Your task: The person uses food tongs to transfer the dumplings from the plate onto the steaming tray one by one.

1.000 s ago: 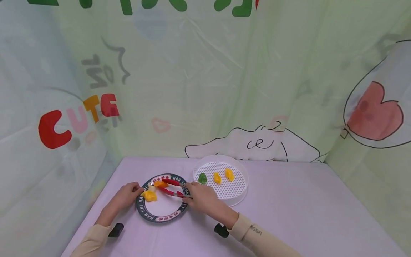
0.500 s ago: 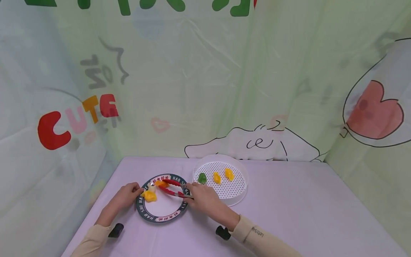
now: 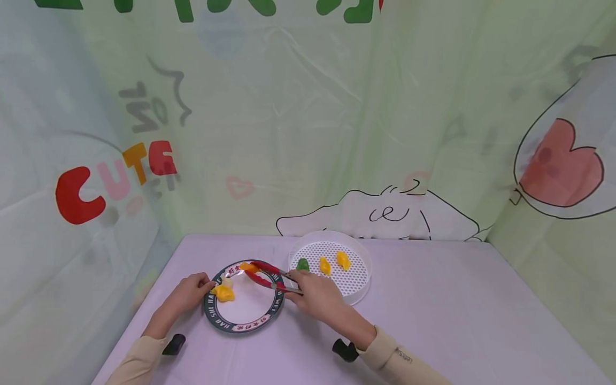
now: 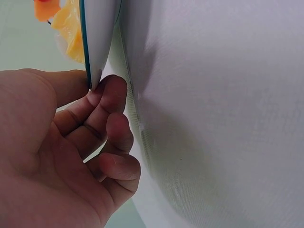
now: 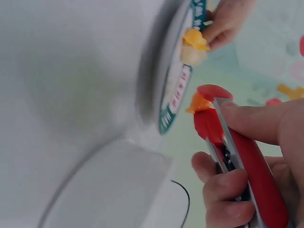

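My left hand (image 3: 191, 291) pinches the left rim of a round plate (image 3: 220, 322) with a dark lettered border. In the left wrist view, thumb and index finger lie on either side of the plate's edge (image 4: 100, 42). My right hand (image 3: 317, 295) grips red-tipped metal tongs (image 3: 267, 267). Between the tongs' red tips is an orange dumpling-shaped piece (image 5: 199, 102), held above the plate's far side. A yellow dumpling-shaped piece (image 3: 224, 293) and a whitish one (image 3: 227, 282) lie on the plate near my left hand.
Right behind the plate stands a round white perforated steamer tray (image 3: 364, 280). On it lie a green dumpling-shaped piece (image 3: 302, 264), partly hidden by my right hand, and two yellow pieces (image 3: 343, 260). Printed curtains (image 3: 308, 133) enclose the lilac-covered table (image 3: 433, 299).
The tongs with the orange piece have risen and shifted right and away from the whitish piece, my right hand moving with them. My left hand stays on the plate rim.
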Demonstrator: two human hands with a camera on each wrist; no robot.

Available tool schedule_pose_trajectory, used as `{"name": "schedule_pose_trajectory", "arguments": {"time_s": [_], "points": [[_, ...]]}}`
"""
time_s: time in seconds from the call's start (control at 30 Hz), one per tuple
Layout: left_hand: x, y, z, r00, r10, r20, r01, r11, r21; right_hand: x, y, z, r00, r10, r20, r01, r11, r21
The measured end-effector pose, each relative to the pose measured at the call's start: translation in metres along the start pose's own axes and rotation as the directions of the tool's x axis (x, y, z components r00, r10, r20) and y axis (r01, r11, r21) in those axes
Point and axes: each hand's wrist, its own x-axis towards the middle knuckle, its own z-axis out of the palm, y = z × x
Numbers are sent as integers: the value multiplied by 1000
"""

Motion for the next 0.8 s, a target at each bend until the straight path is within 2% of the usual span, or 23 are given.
{"name": "schedule_pose_trajectory", "arguments": {"time_s": [0.23,0.5,0.63,0.8], "points": [[1,-1,1,1000,5,0,-5,1000,2,-15,28,-40,998,48,-27,-47,998,47],[2,-2,3,1000,-6,5,6,1000,3,-48,66,-95,994,94,55,-91,995,-47],[2,-1,2,1000,0,4,0,1000,5,-56,78,-103,987,120,104,-112,991,-79],[2,0,3,1000,2,8,-2,1000,-2,-55,85,-98,980,148,129,-131,982,-132]]}}
